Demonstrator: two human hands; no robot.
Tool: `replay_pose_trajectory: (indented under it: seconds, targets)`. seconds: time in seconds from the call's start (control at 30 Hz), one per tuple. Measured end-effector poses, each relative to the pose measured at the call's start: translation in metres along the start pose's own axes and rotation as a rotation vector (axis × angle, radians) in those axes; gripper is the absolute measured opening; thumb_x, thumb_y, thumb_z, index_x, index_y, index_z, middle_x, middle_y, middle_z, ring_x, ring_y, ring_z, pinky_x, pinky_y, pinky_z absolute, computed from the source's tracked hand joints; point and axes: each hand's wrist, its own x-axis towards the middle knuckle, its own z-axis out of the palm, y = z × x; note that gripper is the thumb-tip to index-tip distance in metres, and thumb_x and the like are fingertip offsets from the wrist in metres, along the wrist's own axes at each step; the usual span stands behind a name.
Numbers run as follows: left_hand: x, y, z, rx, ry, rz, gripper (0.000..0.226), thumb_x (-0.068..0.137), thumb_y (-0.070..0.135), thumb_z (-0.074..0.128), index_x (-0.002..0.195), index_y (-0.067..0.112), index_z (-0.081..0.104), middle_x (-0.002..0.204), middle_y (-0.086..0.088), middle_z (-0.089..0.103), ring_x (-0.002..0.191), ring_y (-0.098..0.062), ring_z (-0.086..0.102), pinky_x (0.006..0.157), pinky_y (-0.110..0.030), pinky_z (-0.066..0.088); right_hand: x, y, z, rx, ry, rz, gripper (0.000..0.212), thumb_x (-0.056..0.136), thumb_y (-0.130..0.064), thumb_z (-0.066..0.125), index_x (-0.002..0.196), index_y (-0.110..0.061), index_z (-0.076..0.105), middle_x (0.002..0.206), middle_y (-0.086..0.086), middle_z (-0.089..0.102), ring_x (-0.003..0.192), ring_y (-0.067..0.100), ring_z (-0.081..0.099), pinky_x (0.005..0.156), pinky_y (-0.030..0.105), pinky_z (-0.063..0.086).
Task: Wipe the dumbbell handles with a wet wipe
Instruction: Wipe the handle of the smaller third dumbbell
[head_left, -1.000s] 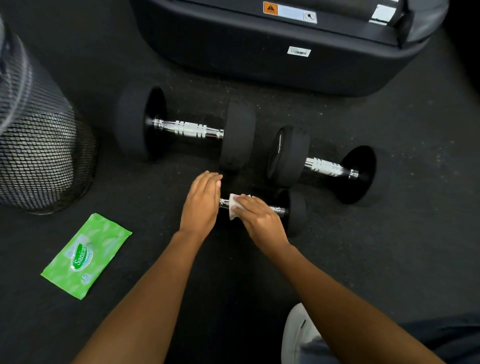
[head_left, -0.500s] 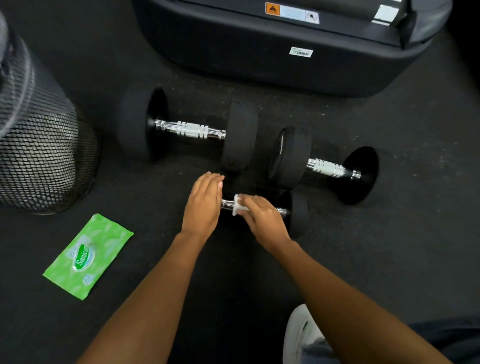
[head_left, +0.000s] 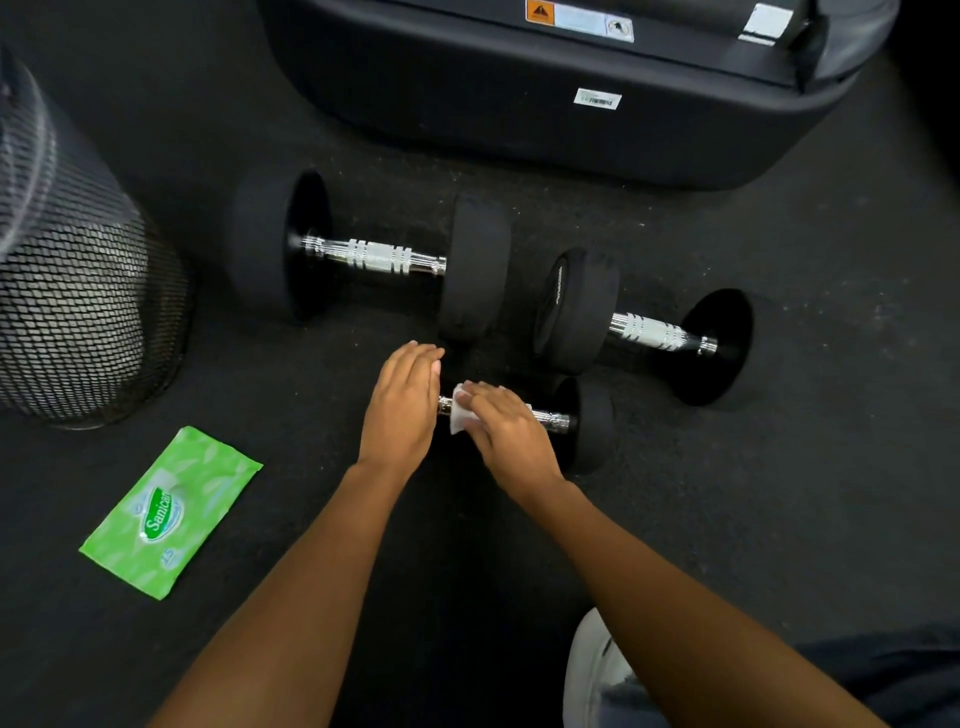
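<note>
right grip (head_left: 511, 436) clasping wipe (head_left: 460, 417), left grip (head_left: 402, 410) flat

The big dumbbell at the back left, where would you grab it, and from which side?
By the ribbed middle of its chrome handle, from above, wrapping round the bar. It lies flat, and its wide black heads hold the bar off the floor, leaving room underneath.
</note>
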Motion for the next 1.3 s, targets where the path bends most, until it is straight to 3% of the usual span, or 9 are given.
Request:
replay_pose_trajectory:
  seconds: [0.17, 0.33, 0.43, 0.67, 0.8, 0.9, 1.07, 1.17, 1.3]
  targets:
    - [0.000, -0.003, 0.002, 0.006, 0.006, 0.016, 0.039, 0.100, 0.020, 0.029, 0.120, -0.001, 0.056, 0.123, -0.015, 0.057, 0.126, -0.027, 0.042, 0.107, -0.027, 0.026, 0.018, -0.024, 0.009, 0.053, 0.032, 0.077, 0.010, 0.080, 0.003, 0.060, 0.087, -0.004, 0.063, 0.088, 0.012, 0.067, 0.083, 0.028, 0.063, 0.091, 0.039, 0.047]
    - [-0.001, -0.004, 0.003, -0.011, -0.003, -0.006, 0.034, 0.100, 0.016, 0.032, 0.123, 0.003, 0.054, 0.128, -0.011, 0.054, 0.130, -0.022, 0.037, 0.110, -0.030, 0.027, 0.008, -0.011, 0.010, -0.020, 0.002, -0.016, 0.026, 0.077, 0.004, 0.066, 0.100, -0.005, 0.064, 0.111, 0.013, 0.066, 0.106, 0.026, 0.061, 0.102, 0.036, 0.037]
    - [0.000, -0.004, 0.004, -0.006, -0.003, -0.002, 0.037, 0.099, 0.018, 0.030, 0.124, 0.003, 0.054, 0.128, -0.011, 0.054, 0.130, -0.022, 0.037, 0.110, -0.030, 0.028, 0.003, -0.007, 0.008, -0.029, 0.012, -0.008, 0.032, 0.073, 0.007, 0.068, 0.103, -0.004, 0.063, 0.114, 0.015, 0.065, 0.109, 0.027, 0.060, 0.104, 0.039, 0.037]
    - [0.002, -0.004, 0.003, 0.000, 0.009, 0.011, 0.033, 0.099, 0.013, 0.034, 0.120, 0.000, 0.056, 0.124, -0.014, 0.057, 0.127, -0.025, 0.041, 0.108, -0.029, 0.027, 0.020, -0.030, 0.011, 0.021, 0.025, 0.082, 0.017, 0.073, 0.008, 0.062, 0.079, -0.007, 0.056, 0.077, 0.011, 0.064, 0.076, 0.028, 0.061, 0.095, 0.040, 0.045]
    - [0.001, -0.003, 0.003, -0.015, -0.001, -0.005, 0.033, 0.099, 0.014, 0.034, 0.122, 0.002, 0.054, 0.127, -0.013, 0.055, 0.129, -0.023, 0.038, 0.109, -0.030, 0.028, 0.013, -0.015, 0.010, -0.036, -0.019, -0.011, 0.020, 0.073, 0.008, 0.061, 0.082, -0.009, 0.056, 0.089, 0.007, 0.062, 0.086, 0.024, 0.059, 0.101, 0.033, 0.037]
    - [0.001, -0.003, 0.003, -0.010, -0.002, -0.006, 0.034, 0.099, 0.014, 0.033, 0.124, 0.002, 0.053, 0.128, -0.013, 0.055, 0.130, -0.023, 0.038, 0.109, -0.030, 0.027, 0.009, -0.009, 0.008, -0.086, -0.051, -0.027, 0.030, 0.068, 0.009, 0.066, 0.091, -0.008, 0.058, 0.105, 0.010, 0.062, 0.099, 0.025, 0.057, 0.104, 0.035, 0.037]
    - [0.002, -0.002, 0.002, -0.010, 0.008, -0.003, 0.032, 0.099, 0.012, 0.035, 0.121, 0.000, 0.055, 0.125, -0.014, 0.056, 0.128, -0.025, 0.040, 0.108, -0.029, 0.027, 0.016, -0.026, 0.010, -0.036, 0.009, 0.087, 0.025, 0.068, 0.010, 0.065, 0.085, -0.005, 0.056, 0.092, 0.012, 0.061, 0.087, 0.028, 0.057, 0.094, 0.038, 0.043]
    - [0.002, -0.002, 0.002, -0.001, 0.006, 0.010, 0.033, 0.100, 0.014, 0.034, 0.120, -0.001, 0.055, 0.124, -0.016, 0.057, 0.127, -0.027, 0.041, 0.107, -0.029, 0.027, 0.019, -0.025, 0.008, 0.002, 0.010, 0.042, 0.022, 0.069, 0.009, 0.065, 0.083, -0.005, 0.055, 0.085, 0.012, 0.061, 0.081, 0.028, 0.058, 0.089, 0.039, 0.046]
    - [0.001, -0.003, 0.001, -0.005, -0.007, 0.006, 0.039, 0.100, 0.021, 0.029, 0.122, 0.001, 0.054, 0.126, -0.014, 0.056, 0.129, -0.025, 0.039, 0.108, -0.027, 0.025, 0.017, -0.005, -0.003, -0.042, -0.109, -0.049, 0.026, 0.077, 0.002, 0.066, 0.102, -0.005, 0.058, 0.100, 0.013, 0.064, 0.094, 0.029, 0.060, 0.092, 0.036, 0.044]
